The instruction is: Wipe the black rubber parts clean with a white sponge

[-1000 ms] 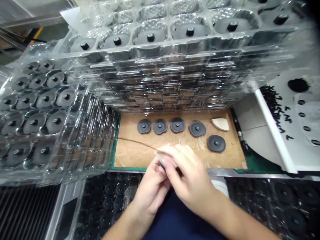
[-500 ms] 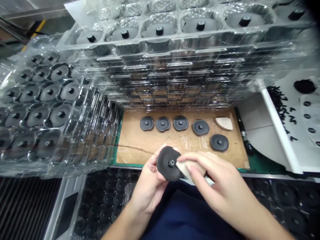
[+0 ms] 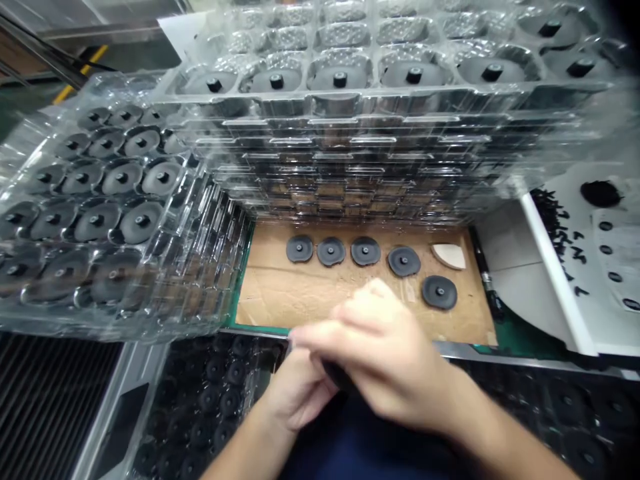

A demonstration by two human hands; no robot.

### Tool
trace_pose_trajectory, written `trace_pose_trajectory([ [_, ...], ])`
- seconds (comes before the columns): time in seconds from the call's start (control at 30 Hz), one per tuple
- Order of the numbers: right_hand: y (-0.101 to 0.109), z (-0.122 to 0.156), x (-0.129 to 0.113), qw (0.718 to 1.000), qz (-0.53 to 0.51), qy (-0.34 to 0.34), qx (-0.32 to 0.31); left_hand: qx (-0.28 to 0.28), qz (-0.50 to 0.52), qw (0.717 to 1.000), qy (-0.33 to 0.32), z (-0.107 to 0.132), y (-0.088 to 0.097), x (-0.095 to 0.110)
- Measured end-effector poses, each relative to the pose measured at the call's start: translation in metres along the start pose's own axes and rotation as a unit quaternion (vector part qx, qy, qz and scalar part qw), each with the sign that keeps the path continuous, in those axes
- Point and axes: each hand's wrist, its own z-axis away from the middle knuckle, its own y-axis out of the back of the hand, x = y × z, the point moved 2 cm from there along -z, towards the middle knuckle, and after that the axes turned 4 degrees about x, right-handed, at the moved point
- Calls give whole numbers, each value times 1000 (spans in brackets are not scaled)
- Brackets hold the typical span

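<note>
My left hand (image 3: 295, 390) grips a black rubber disc (image 3: 337, 375) just in front of the bench edge; only a sliver of the disc shows. My right hand (image 3: 385, 353) lies over it, fingers curled and blurred by motion, and hides most of the disc. What the right hand holds is hidden. Several loose black discs (image 3: 365, 251) lie in a row on the brown cardboard mat (image 3: 280, 293) beyond my hands, with one more disc (image 3: 439, 292) set apart to the right. A pale wedge-shaped pad (image 3: 450, 255) lies at the mat's far right.
Stacked clear plastic trays (image 3: 350, 133) filled with discs rise behind the mat, and another stack (image 3: 100, 213) stands to the left. A white bin (image 3: 575, 267) with small black parts sits at the right. Dark trays of discs (image 3: 215, 400) lie below the bench edge.
The disc was held up face-on with the right hand pressing a pale pad on it. Both hands have dropped lower and the right hand now covers the disc.
</note>
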Motion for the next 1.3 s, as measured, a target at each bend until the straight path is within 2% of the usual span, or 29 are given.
trace_pose_trajectory([
  [0.07, -2, 2, 26, 990, -43, -120, 58, -39, 39, 998, 33, 2, 1, 0],
  [0.13, -12, 9, 58, 970, -66, -224, 73, -78, 93, 991, 62, 6, 2, 1],
  [0.17, -20, 15, 73, 965, -67, -248, 59, -92, 116, 986, 71, 8, 3, 2],
  [0.23, -42, 29, 94, 966, -50, -252, 37, -109, 136, 982, 76, 11, 7, 3],
  [0.33, -69, 51, 101, 962, -4, -263, 74, -136, 143, 977, 74, 16, 12, 2],
  [0.47, -78, 64, 79, 961, 21, -246, 121, -175, 141, 974, 34, 22, 20, 3],
  [0.5, -77, 65, 71, 964, 22, -235, 121, -176, 118, 977, 0, 24, 22, 3],
  [0.57, -74, 67, 57, 969, 29, -214, 119, -144, 12, 982, -121, 26, 26, 6],
  [0.6, -72, 70, 51, 970, 37, -208, 121, -116, -67, 971, -195, 27, 29, 8],
  [0.67, -70, 78, 41, 969, 61, -201, 131, -60, -226, 917, -323, 31, 33, 11],
  [0.73, -67, 87, 32, 968, 85, -190, 143, -34, -317, 864, -391, 35, 36, 11],
  [0.8, -62, 94, 24, 970, 103, -165, 147, -29, -337, 842, -420, 39, 41, 10],
  [0.9, -50, 91, 11, 981, 110, -96, 126, -26, -344, 826, -445, 46, 48, 7],
  [1.0, -38, 75, -2, 990, 127, -8, 61, -18, -365, 805, -468, 56, 52, 4],
  [1.1, -32, 60, -15, 984, 172, 55, -13, 7, -376, 799, -469, 67, 55, 1],
  [1.2, -29, 54, -29, 990, 123, 48, -43, 37, -378, 806, -454, 80, 56, 0],
  [1.3, -28, 54, -42, 998, -31, -43, -33, 45, -369, 823, -430, 92, 57, 2],
])
